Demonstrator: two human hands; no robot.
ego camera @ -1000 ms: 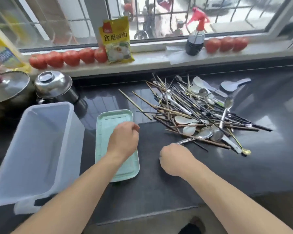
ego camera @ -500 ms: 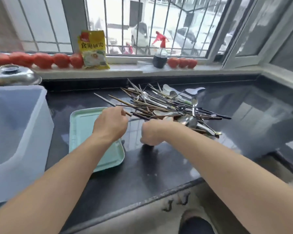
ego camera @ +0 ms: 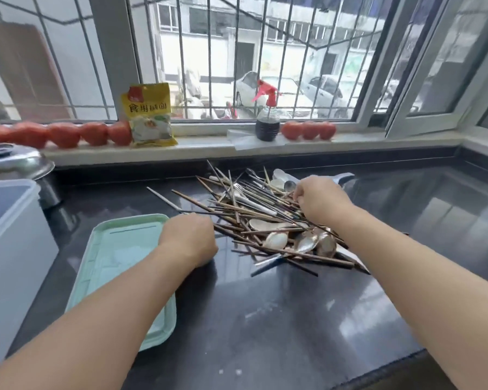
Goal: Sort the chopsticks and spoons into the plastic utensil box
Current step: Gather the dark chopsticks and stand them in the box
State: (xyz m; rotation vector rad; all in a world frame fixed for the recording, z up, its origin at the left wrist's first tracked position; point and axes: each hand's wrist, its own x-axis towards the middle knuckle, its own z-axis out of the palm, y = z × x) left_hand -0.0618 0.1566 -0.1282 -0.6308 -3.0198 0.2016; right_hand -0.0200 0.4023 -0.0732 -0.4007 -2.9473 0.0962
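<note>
Chopsticks [ego camera: 245, 212] and spoons [ego camera: 302, 240] lie tangled in one heap at the centre of the frame, on the dark worktop [ego camera: 265, 319]; none has been sorted yet, as far as can be seen. The plastic box [ego camera: 12, 235] stands at the left edge of the frame, well apart from the heap, with a green tray [ego camera: 119, 266] between them.

The right hand [ego camera: 319, 201] is set down on the upper right of the heap, fingers curled among the sticks and pale spoons near the far side; whether anything is actually pinched cannot be told. The left hand [ego camera: 189, 240] is clenched at the left edge of the heap, over the right rim of the tray, with a long chopstick running out from beside its knuckles; a grip on it cannot be confirmed.

For the step in hand, one kind is best taken at a time. The chopsticks cross over the spoons, so they are better drawn out lengthwise, along their own line, than lifted straight up, which would probably drag neighbours along and scatter them. The heap could be steadied by the left hand while the sticks are pulled. A small bundle should be gathered, its ends evened, and then carried across the tray to the box.
</note>
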